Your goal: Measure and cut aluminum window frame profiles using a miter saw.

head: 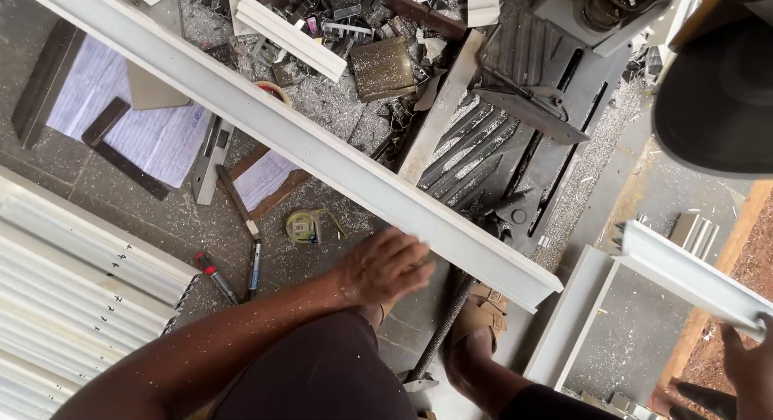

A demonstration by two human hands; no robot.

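Shaving-strewn concrete floor (145, 219) bears tape measure (303, 226), screwdriver (214, 277).

Grey concrete floor (97, 196), metal shavings (338, 106), daylight

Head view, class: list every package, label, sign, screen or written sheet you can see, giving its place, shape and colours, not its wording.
Large paper sheet: upper left on the floor, roughly rectangular, white with faint bluish writing, a dark bar lying across it.
Small paper sheet: right of the large one, below the long white metal profile, white, partly framed by brown strips.
No packages, signs or screens show.
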